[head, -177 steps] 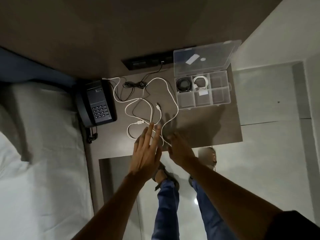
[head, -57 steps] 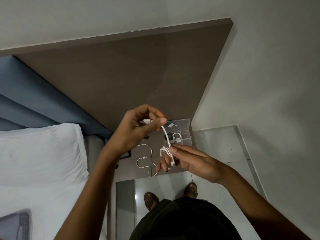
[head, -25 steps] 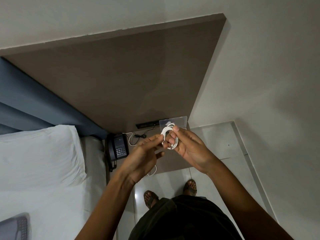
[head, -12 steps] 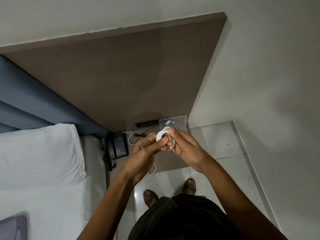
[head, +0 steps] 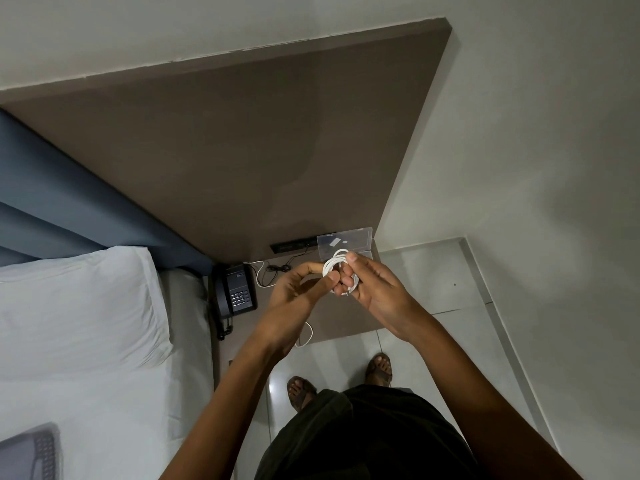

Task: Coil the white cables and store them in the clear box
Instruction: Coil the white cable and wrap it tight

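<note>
Since half a second ago your hands have barely shifted, and the coil between them now looks slightly tighter and rounder at the centre of the frame. At the far left lies the bed [head: 86,341] with its white pillow [head: 76,306], and just right of it the black telephone [head: 235,292] sits on the left end of the table [head: 343,323]. Your left hand [head: 294,292] comes next, its fingers [head: 333,279] pinched on the left side of the coiled white cable [head: 334,268]. A loose white cable [head: 306,336] shows below that wrist, at the table's front edge. Your right hand [head: 374,289] holds the coil's right side, fingers curled narrowly around the loops. Behind the coil, right of centre, the clear box [head: 346,241] stands open on the table, mostly hidden by your hands.
</note>
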A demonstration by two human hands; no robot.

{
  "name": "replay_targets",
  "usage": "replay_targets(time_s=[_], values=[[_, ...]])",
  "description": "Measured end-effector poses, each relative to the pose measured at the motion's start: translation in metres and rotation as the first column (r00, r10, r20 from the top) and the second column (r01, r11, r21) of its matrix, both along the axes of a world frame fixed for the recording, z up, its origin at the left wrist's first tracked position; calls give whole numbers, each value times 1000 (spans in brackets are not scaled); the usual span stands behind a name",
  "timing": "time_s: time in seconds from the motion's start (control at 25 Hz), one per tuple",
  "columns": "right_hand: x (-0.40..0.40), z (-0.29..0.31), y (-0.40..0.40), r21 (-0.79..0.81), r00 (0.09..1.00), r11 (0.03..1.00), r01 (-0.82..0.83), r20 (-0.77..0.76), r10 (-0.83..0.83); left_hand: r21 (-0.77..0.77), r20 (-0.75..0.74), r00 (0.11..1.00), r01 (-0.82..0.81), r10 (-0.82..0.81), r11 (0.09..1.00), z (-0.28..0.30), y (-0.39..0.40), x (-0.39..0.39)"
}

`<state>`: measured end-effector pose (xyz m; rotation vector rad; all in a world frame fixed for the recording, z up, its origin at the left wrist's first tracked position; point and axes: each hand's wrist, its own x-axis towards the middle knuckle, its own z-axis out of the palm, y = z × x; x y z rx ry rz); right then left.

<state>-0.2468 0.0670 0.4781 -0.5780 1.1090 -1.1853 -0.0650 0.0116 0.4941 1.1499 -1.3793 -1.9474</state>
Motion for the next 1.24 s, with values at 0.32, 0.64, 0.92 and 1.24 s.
replay_targets(time_s=[0.32, 0.64, 0.92, 1.24], values=[[-1, 1, 1, 39, 978, 999, 6, 207, -14, 25, -38, 999, -32, 33, 999, 1, 0, 2], [0, 9, 6, 24, 962, 1000, -6, 272, 0, 49, -125, 989, -69, 74, 996, -1, 3, 1], [11, 14, 9, -88, 996, 994, -64, -66, 59, 101, -264, 954, -121, 144, 987, -1, -7, 4], [3, 23, 10, -99, 979, 992, -76, -195, 56, 9, -123, 992, -30, 31, 999, 5, -12, 6]])
